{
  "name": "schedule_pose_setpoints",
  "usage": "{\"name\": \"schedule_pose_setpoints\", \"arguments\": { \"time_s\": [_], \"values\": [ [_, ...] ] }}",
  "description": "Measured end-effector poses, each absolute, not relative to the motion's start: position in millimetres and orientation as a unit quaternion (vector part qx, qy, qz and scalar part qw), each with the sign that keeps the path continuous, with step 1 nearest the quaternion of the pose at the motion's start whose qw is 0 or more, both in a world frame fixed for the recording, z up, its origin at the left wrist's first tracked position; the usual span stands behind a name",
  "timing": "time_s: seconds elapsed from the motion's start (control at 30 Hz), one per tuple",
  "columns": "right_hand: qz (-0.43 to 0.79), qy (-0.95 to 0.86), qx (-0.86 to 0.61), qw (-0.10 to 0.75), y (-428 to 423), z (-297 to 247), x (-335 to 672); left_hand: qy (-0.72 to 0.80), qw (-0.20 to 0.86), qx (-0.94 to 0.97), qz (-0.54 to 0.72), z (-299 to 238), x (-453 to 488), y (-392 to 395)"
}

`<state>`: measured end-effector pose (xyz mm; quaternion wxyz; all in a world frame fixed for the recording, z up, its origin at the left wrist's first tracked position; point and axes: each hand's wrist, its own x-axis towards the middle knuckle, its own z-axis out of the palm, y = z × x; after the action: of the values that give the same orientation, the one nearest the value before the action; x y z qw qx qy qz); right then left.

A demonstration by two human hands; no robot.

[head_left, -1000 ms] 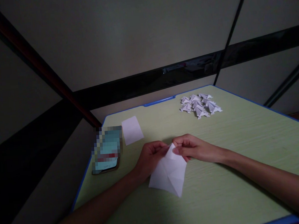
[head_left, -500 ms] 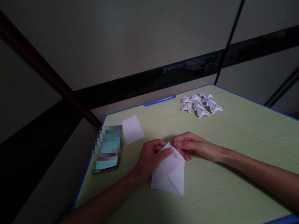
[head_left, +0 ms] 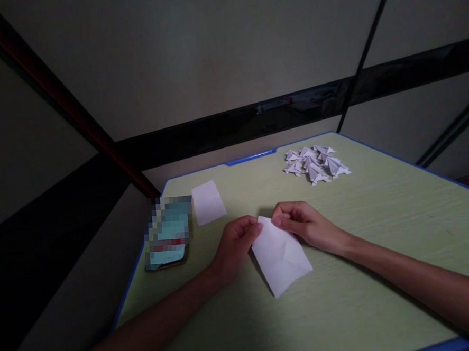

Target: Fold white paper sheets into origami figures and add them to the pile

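A white creased sheet of paper (head_left: 281, 254) is held just above the green table (head_left: 364, 294), its far edge up between both hands. My left hand (head_left: 234, 247) pinches the paper's upper left corner with curled fingers. My right hand (head_left: 307, 225) pinches the upper right corner, fingers also curled. The sheet hangs toward me as a rough square with fold lines crossing its middle.
A pile of several folded white paper figures (head_left: 316, 163) lies at the far right of the table. A small blank white paper (head_left: 208, 201) and a blurred teal phone-like object (head_left: 169, 231) lie at the far left. The table's blue edge (head_left: 251, 157) runs along the far side.
The paper has been opened from a kite-like folded shape into a flatter square and swung to the right. Both hands moved slightly away from me and kept their pinch.
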<state>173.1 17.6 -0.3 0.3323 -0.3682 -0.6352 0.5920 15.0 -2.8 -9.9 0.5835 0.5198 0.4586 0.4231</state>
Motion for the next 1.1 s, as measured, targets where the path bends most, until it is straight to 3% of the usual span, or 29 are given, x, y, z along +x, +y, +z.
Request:
{"name": "schedule_pose_setpoints", "arguments": {
  "time_s": [0.23,0.37,0.6,1.1],
  "values": [
    [0.516,-0.629,-0.403,0.419,22,-1,178,0.464,0.562,0.509,0.458,-4,19,-6],
    [0.468,-0.661,-0.403,0.427,21,-3,178,0.479,0.495,0.510,0.515,-2,18,-8],
    [0.395,-0.710,-0.414,0.411,15,-1,177,0.511,0.482,0.508,0.498,0,16,-7],
    [0.573,-0.604,-0.390,0.393,22,3,175,0.537,0.462,0.511,0.487,1,15,-5]
  ]
}}
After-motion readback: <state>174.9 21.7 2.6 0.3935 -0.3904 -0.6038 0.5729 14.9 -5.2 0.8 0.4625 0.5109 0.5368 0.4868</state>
